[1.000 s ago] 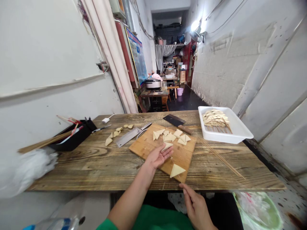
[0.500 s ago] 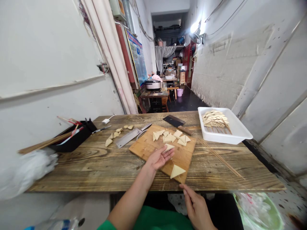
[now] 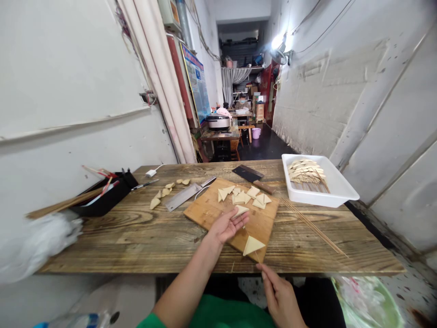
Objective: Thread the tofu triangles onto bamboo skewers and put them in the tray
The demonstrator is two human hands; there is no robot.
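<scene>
My left hand (image 3: 228, 225) is over the wooden cutting board (image 3: 205, 207), its thumb and fingers closed on a pale triangular tofu piece (image 3: 241, 210). Below the board's near corner, my right hand (image 3: 278, 287) pinches the lower end of a thin wooden skewer (image 3: 258, 258). Another triangular tofu piece (image 3: 253, 245) is threaded on that skewer, between the two hands. The skewer's upper part runs toward the left fingers; whether its tip is in the held piece I cannot tell. Several more tofu triangles (image 3: 241, 197) lie along the far side of the board.
A white tray (image 3: 336, 175) with skewered pieces stands at the right, beside loose skewers (image 3: 316, 228). A cleaver (image 3: 184, 197) and pale slices (image 3: 160, 197) lie left of the board, a dark-bladed knife (image 3: 249, 173) behind it. A black box (image 3: 102, 205) holds more sticks.
Almost nothing differs. Both hands keep their hold, and the view has shifted very slightly.
</scene>
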